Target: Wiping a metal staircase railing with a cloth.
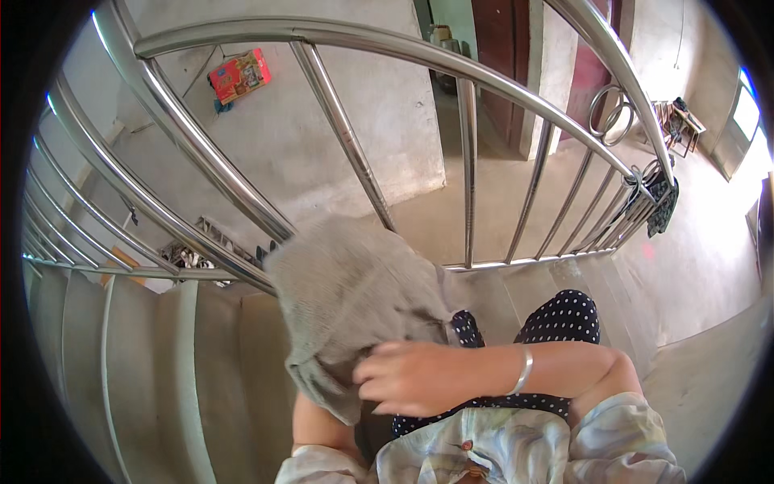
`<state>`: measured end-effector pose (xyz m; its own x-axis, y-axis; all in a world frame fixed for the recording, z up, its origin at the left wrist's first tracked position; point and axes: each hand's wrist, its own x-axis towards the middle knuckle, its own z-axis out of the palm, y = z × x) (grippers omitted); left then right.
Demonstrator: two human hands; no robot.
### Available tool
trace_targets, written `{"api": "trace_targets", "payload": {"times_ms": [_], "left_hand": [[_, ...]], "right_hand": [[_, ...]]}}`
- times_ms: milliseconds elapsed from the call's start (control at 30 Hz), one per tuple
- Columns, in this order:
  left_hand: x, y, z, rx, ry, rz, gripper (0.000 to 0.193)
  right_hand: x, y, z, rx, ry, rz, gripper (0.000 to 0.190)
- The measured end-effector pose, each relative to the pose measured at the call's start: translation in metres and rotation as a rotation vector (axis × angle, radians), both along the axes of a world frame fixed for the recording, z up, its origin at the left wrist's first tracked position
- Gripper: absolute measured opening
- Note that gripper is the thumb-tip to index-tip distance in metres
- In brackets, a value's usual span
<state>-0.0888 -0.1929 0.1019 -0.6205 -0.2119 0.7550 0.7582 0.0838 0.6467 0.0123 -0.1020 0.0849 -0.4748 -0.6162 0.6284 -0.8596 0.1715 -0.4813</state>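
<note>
A grey cloth (357, 284) is draped in front of me, against the lower part of the stair railing. My left forearm runs up under it, so the cloth hides my left hand. Across my lap reaches my right hand (396, 378), slightly blurred, with its fingers curled at the near edge of the cloth. Whether those fingers grip the fabric is unclear. A silver bracelet (524, 370) circles the right wrist. Beneath the arm are my dark trousers with white dots (559, 317).
Stainless-steel railing bars (344, 127) curve around the front. Concrete steps (175, 363) descend at left, with more steps at right. A dark cloth (664, 209) is tied to the right railing end. A red printed box (240, 76) hangs by the far wall; a small table (686, 124) stands beyond.
</note>
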Motion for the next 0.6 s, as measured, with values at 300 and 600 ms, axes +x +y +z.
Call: {"api": "trace_targets", "payload": {"times_ms": [300, 600], "left_hand": [[-0.108, -0.054, 0.003, -0.292, 0.032, 0.028, 0.029], [-0.143, 0.066, -0.054, -1.408, 0.341, 0.653, 0.038]], "right_hand": [[0.001, 0.145, -0.148, -0.141, -0.846, -0.803, 0.017], [-0.011, 0.162, -0.169, 0.150, -0.809, -0.785, 0.024]]}}
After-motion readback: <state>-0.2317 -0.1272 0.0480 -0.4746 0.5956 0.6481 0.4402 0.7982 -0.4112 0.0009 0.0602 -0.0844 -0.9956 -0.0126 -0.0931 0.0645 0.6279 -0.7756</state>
